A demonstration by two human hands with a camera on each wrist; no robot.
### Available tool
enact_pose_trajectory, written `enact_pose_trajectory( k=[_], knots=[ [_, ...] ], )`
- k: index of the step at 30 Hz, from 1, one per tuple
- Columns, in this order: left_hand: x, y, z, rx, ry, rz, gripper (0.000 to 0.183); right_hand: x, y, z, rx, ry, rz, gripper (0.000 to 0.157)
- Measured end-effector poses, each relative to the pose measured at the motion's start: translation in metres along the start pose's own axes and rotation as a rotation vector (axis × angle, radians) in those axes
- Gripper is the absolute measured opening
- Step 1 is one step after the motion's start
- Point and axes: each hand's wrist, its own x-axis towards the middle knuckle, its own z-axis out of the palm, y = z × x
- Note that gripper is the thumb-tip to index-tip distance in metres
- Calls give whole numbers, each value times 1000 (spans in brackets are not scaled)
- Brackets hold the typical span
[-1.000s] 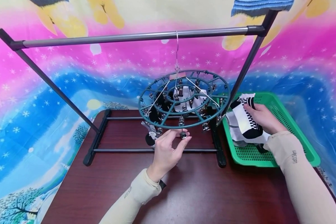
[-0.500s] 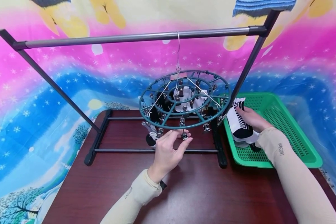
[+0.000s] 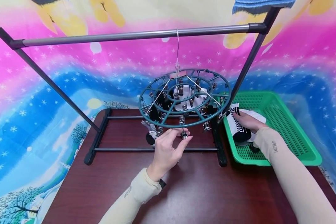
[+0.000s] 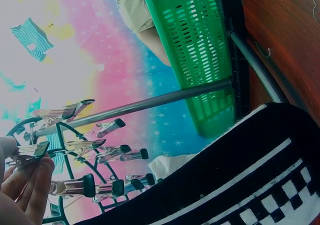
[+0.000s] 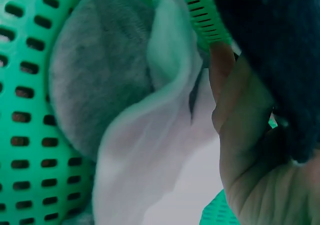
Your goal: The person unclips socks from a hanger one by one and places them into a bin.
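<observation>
A round green hanger (image 3: 182,126) with metal clips hangs by its hook. My left hand (image 3: 169,149) pinches a metal clip (image 3: 184,135) below the hanger's near rim, thumb and fingers on it; the left wrist view shows this clip (image 4: 32,152) too. Inside the green basket (image 3: 305,137), my right hand (image 3: 249,121) grips a black-and-white checked sock (image 3: 238,126), its dark part close to the right wrist camera. Beside that hand lie a white sock (image 5: 150,150) and a grey one (image 5: 100,60). A black checked sock (image 4: 225,180) hangs across the left wrist view.
The hanger's hook is on the bar (image 3: 123,36) of a dark metal rack standing on the brown table (image 3: 190,193). White socks (image 3: 182,93) and dark ones hang from its clips. The basket stands beside the rack's right foot (image 3: 222,158). A printed cloth covers the wall behind.
My right hand has lowered the checked sock into the basket, moving left and down, and a white sock now shows behind the hand. My left hand has stayed on the clip.
</observation>
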Motion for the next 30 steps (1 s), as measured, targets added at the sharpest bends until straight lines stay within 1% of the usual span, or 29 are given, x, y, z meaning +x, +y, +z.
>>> enact_pose_trajectory(
  k=[5, 8, 10, 15, 20, 26, 30],
  knots=[
    [0, 1, -1, 5, -9, -11, 25, 1, 6, -3, -48, -4, 0, 75],
    [0, 1, -1, 7, -13, -14, 25, 1, 8, -3, -91, 21, 10, 77],
    [0, 1, -1, 8, -10, -12, 25, 1, 9, -3, -132, 47, 29, 83],
    [-1, 1, 0, 7, -4, -9, 26, -4, 8, -1, -259, 121, 84, 104],
    [-2, 1, 1, -2, -12, -14, 26, -10, 7, -2, -362, 170, 113, 113],
    [-2, 1, -1, 10, 1, -4, 26, -10, 6, -2, -418, 201, 133, 115],
    [-1, 1, -3, 18, 5, 5, 27, -9, 4, -2, -440, 208, 131, 112]
  ],
)
